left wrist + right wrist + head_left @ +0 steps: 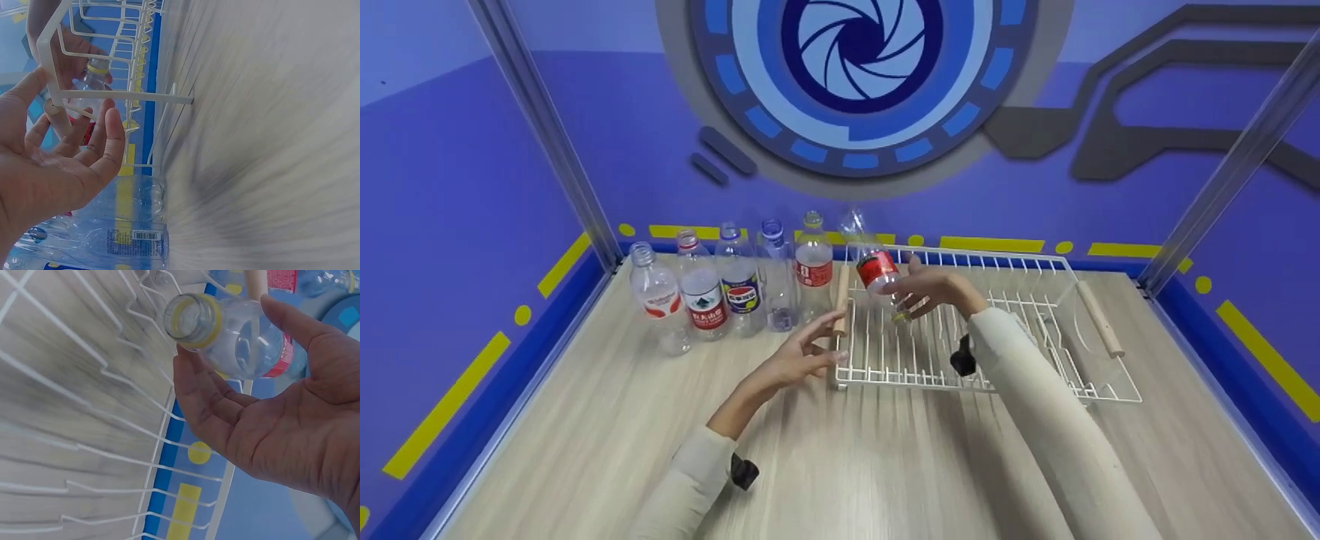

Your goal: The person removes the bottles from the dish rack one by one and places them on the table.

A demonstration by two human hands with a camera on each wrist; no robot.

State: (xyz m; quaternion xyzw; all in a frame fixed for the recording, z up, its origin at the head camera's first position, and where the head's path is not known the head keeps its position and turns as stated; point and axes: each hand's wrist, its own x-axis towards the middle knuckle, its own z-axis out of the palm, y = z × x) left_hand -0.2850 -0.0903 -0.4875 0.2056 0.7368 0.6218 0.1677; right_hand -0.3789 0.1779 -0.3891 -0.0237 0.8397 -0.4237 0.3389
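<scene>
While the right hand (934, 294) grips an uncapped red-labelled bottle (877, 271) tilted mouth-down above the white wire rack (1027, 330), the relaxed, empty left hand (802, 356) hovers beside the rack's wooden handle (841, 300), so seating the neck between wires seemingly comes next.

1. The left hand (50, 169) fills the near left of the view, palm open and fingers straight, holding nothing.
2. Its fingertips (114, 121) lie just beside a corner of the white wire rack (112, 94), which stands on the pale wooden table (264, 140).
3. Beyond the wires, another hand (67, 53) holds a clear bottle (90, 84) with a yellow neck ring.
4. Clear empty bottles (129, 225) lie low in view, beside the rack.
</scene>
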